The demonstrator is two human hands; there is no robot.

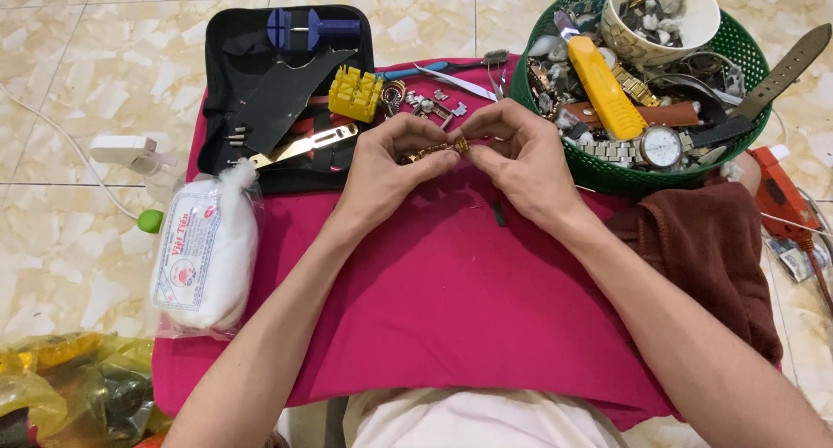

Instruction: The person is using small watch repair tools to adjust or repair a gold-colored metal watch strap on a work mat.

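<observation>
Hands meeting over magenta cloth (pixel 451 300): left hand (pixel 382 166) and right hand (pixel 521 157) both pinched on gold bracelet piece (pixel 438 150) (small, partly hidden). Best gripped near the joint, kept low above cloth.

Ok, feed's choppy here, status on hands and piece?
Left hand and right hand: both pinch the gold band. Band above pink cloth. Nothing in the way.

An improvised watch-repair spot on a home's tiled floor (pixel 78 266). A magenta cloth (pixel 451 292) is spread as work surface; beyond the left hand (pixel 386 166) lies an open black tool case (pixel 260 92), and beyond the right hand (pixel 521 157) a green basket (pixel 746 58) of watches and straps.
</observation>
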